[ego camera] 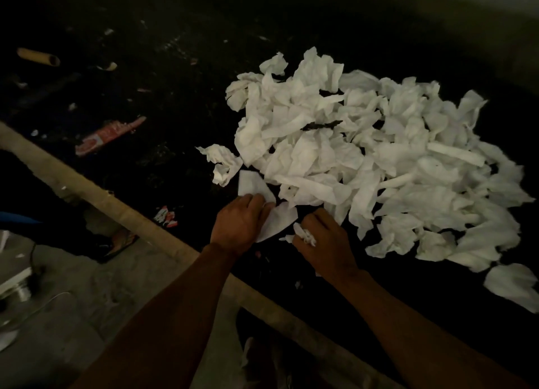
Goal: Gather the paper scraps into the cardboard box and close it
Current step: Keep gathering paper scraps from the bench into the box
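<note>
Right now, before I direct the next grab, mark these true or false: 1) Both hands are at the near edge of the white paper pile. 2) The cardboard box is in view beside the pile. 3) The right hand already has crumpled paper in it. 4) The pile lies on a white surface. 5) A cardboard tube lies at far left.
1) True: the left hand and right hand are at the near edge of the paper pile.
2) False: no cardboard box shows in this view.
3) True: a small crumpled scrap pokes out between its fingers.
4) False: the surface under the pile is dark.
5) True: the cardboard tube lies there.
</note>
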